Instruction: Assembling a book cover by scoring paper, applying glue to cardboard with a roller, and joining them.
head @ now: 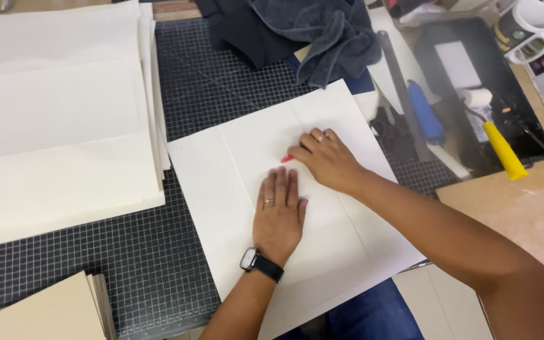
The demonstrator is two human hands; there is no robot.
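Bare forearms, no sleeves in view. The left hand [278,214] wears a ring on one finger and a dark watch [250,259] with a black strap at the wrist. The right hand [327,160] also bears a ring. Blue jeans [373,311] show below.

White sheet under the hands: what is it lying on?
The white sheet lies on a black gridded cutting mat. The left hand presses flat on it; the right hand holds a red tool. Whatever lies beneath the sheet's middle is hidden.
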